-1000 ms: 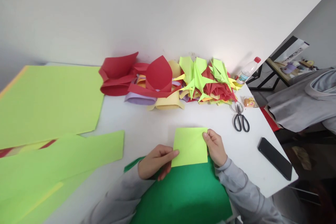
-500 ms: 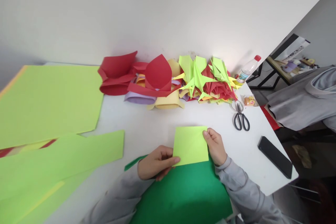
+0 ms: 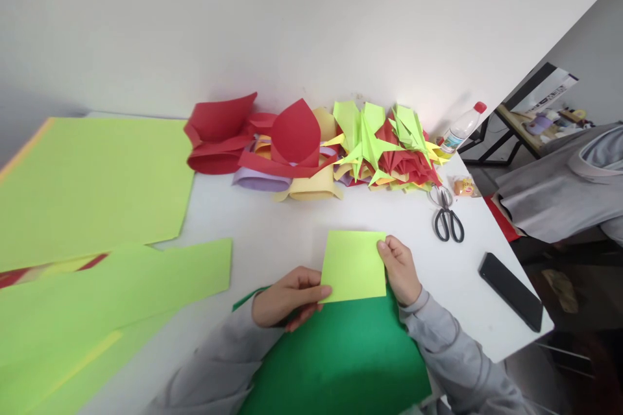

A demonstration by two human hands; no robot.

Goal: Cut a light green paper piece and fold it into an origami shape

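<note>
A small lime-green square of paper [image 3: 354, 266] is held up between my two hands, above a large dark green sheet [image 3: 341, 356]. My left hand [image 3: 292, 297] pinches its lower left corner, thumb on top. At its upper right corner my right hand [image 3: 400, 268] grips it between thumb and fingers. Most of my right fingers are hidden behind the paper. Folded lime paper planes [image 3: 366, 142] lie piled on red and yellow ones at the back of the table.
Large lime sheets [image 3: 97, 175] and cut strips [image 3: 185, 275] cover the left side. Curled red paper pieces [image 3: 295, 136] stand by the wall. To the right are scissors [image 3: 445, 217], a wrapped snack [image 3: 464, 186], a bottle [image 3: 462, 130] and a black phone [image 3: 511, 292]. A grey garment [image 3: 559, 175] shows beyond the table.
The hands and the lime square stay almost in place; the square's left side has shifted very slightly up. The whole view has moved a little.
</note>
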